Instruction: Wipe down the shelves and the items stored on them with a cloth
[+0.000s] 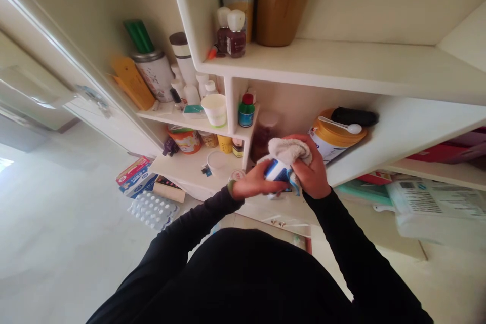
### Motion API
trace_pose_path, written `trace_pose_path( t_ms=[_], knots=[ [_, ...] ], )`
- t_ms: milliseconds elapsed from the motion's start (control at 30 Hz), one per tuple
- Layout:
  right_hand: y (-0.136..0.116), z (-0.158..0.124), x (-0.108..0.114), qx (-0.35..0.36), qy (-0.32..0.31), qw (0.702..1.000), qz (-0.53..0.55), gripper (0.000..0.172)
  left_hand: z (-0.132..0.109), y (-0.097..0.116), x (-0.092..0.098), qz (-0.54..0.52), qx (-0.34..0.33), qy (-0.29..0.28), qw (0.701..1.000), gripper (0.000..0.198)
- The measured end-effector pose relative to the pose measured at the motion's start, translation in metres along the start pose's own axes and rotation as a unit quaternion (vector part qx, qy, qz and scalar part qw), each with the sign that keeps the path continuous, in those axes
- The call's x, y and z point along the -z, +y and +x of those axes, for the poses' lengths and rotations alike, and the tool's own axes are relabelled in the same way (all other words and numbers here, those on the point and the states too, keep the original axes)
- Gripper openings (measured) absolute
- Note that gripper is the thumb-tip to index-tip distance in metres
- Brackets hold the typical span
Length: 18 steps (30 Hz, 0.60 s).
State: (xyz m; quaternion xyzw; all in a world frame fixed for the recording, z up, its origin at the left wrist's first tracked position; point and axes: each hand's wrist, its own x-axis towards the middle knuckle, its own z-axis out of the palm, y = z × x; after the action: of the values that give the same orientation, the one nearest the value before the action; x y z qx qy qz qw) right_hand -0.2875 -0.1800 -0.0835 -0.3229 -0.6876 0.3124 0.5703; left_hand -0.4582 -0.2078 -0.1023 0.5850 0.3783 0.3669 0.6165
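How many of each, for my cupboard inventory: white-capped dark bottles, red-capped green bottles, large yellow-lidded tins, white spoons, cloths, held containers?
White-capped dark bottles: 2
Red-capped green bottle: 1
Large yellow-lidded tin: 1
White spoon: 1
Cloth, in right hand: 1
Blue-and-white container, in left hand: 1
Total: 7

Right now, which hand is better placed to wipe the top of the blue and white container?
Probably the right hand: it holds the white cloth over the top of the container, while the left hand only grips the container's side and steadies it.
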Motion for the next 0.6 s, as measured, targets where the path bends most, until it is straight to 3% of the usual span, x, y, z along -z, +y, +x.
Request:
trace_pose_path(
  t_ms=[100, 167, 233, 300, 333, 367, 400, 433, 500, 567, 600],
  knots=[
    [0.002, -0.004, -0.010, 0.008, 0.045, 0.996, -0.072, 0.031, 0.003, -0.005, 0.001, 0.238, -0.028, 0.129, 0.962, 0.076],
    [0.002, -0.005, -0.012, 0.011, 0.060, 0.993, -0.104, 0.033, 0.006, -0.009, 0.004, 0.276, -0.045, 0.155, 0.947, 0.078],
    [-0.002, -0.005, -0.009, 0.023, 0.025, 0.995, -0.093, 0.034, 0.007, -0.011, 0.010, 0.200, -0.049, 0.086, 0.975, 0.073],
    [-0.007, -0.004, -0.004, 0.033, -0.015, 0.998, -0.057, 0.032, 0.006, -0.011, 0.016, 0.057, -0.026, -0.056, 0.996, 0.070],
    [-0.009, -0.004, -0.003, 0.037, -0.024, 0.998, -0.040, 0.032, 0.005, -0.010, 0.018, -0.003, -0.009, -0.119, 0.993, 0.070],
    [-0.010, -0.004, -0.002, 0.040, -0.023, 0.999, -0.027, 0.031, 0.004, -0.009, 0.019, -0.038, 0.003, -0.155, 0.987, 0.071],
    [-0.010, -0.005, -0.003, 0.041, -0.015, 0.999, -0.021, 0.031, 0.002, -0.009, 0.019, -0.039, 0.005, -0.156, 0.987, 0.071],
    [-0.009, -0.005, -0.005, 0.043, -0.003, 0.999, -0.024, 0.031, 0.001, -0.009, 0.017, -0.007, -0.003, -0.123, 0.992, 0.071],
    [-0.005, -0.008, -0.011, 0.047, 0.029, 0.997, -0.049, 0.034, 0.000, -0.010, 0.011, 0.110, -0.034, 0.005, 0.993, 0.075],
    [0.000, -0.010, -0.017, 0.045, 0.061, 0.993, -0.088, 0.036, 0.001, -0.012, 0.005, 0.211, -0.052, 0.114, 0.969, 0.085],
    [0.001, -0.010, -0.018, 0.044, 0.067, 0.992, -0.102, 0.037, 0.001, -0.012, 0.004, 0.232, -0.051, 0.136, 0.962, 0.088]
  ],
)
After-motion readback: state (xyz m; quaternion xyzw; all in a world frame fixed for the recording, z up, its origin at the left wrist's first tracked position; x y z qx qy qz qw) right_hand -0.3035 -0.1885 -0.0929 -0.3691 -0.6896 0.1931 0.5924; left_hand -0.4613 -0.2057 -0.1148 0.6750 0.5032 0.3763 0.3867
